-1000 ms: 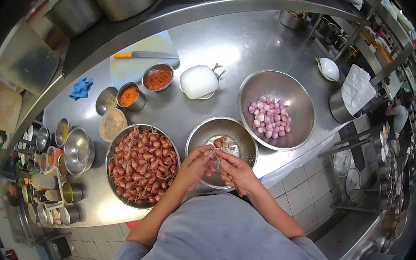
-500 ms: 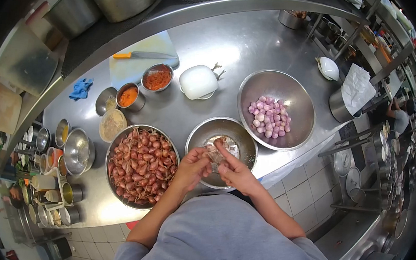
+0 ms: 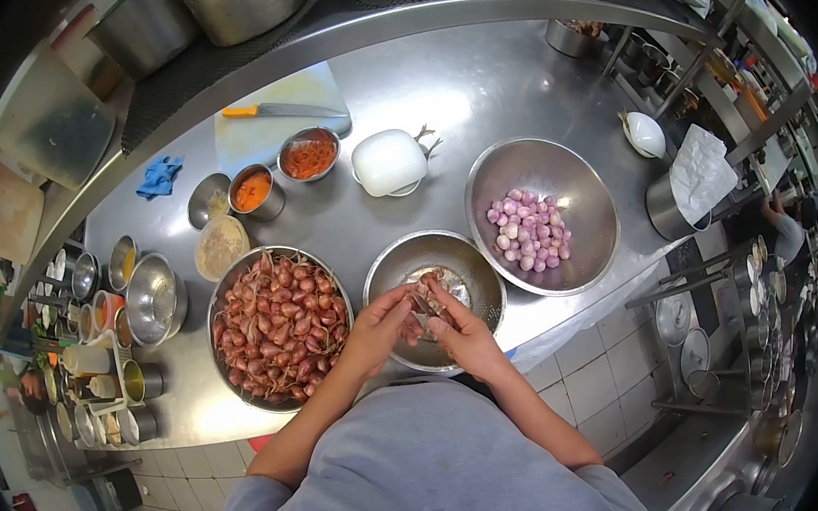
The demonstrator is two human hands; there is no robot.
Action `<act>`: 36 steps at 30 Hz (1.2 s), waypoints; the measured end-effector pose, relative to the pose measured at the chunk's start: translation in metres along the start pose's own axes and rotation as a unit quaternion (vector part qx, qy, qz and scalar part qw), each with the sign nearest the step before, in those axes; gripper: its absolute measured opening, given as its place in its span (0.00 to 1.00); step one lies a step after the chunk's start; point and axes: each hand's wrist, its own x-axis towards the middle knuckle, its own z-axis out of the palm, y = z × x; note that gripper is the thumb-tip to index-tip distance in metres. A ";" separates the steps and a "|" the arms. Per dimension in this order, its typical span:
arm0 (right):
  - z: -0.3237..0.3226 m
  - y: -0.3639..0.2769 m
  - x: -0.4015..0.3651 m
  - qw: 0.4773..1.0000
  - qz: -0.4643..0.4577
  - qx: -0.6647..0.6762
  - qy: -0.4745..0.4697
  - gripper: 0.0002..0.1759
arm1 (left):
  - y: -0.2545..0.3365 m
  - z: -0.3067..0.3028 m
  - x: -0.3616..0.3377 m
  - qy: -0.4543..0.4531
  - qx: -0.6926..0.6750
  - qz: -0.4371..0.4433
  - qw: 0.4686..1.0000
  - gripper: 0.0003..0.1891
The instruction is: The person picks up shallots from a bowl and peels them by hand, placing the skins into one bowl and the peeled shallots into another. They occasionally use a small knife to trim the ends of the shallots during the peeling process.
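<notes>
Both hands meet over the near edge of a steel bowl [image 3: 388, 271] with peelings [image 3: 438, 280] in it. My left hand [image 3: 385, 324] has its fingers closed in a pinch; what lies between them is too small to make out. Close beside it, my right hand [image 3: 465, 340] is closed too, around something small and dark that I cannot identify. Unpeeled red shallots [image 3: 279, 327] fill a large bowl at the left. Peeled purple shallots [image 3: 530, 230] lie in a wide steel bowl [image 3: 588, 189] at the right.
A knife [image 3: 285, 111] rests on a cutting board [image 3: 287, 145] at the back left. Nearby stand bowls of shredded orange food [image 3: 308, 155] and orange pieces [image 3: 252, 191], a white bowl [image 3: 389, 160] and a blue cloth [image 3: 159, 176]. Other people [image 3: 785, 233] are at the far right.
My right index finger, stretched out before, has curled in toward the thumb. Both hands have shifted slightly and stay close together over the peelings bowl.
</notes>
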 end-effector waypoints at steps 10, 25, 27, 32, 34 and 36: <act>0.004 -0.013 -0.005 0.997 0.023 -0.055 -0.043 0.34 | -0.006 0.000 0.006 0.016 0.125 0.027 0.992 0.20; -0.002 0.007 0.002 0.995 -0.056 -0.069 -0.043 0.33 | -0.008 -0.006 0.004 0.000 0.102 0.023 0.995 0.22; -0.004 0.010 0.002 0.993 -0.053 -0.102 -0.036 0.33 | -0.010 -0.007 0.005 -0.003 0.094 0.037 0.995 0.21; -0.004 0.013 0.004 0.991 -0.072 -0.110 -0.019 0.33 | -0.015 -0.010 0.007 -0.016 0.125 0.046 0.991 0.20; -0.002 0.013 0.004 0.991 -0.083 -0.105 -0.012 0.33 | -0.016 -0.010 0.006 -0.019 0.146 0.044 0.988 0.20; -0.002 0.012 0.003 0.992 -0.082 -0.093 -0.011 0.31 | -0.016 -0.010 0.006 -0.012 0.120 0.040 0.992 0.20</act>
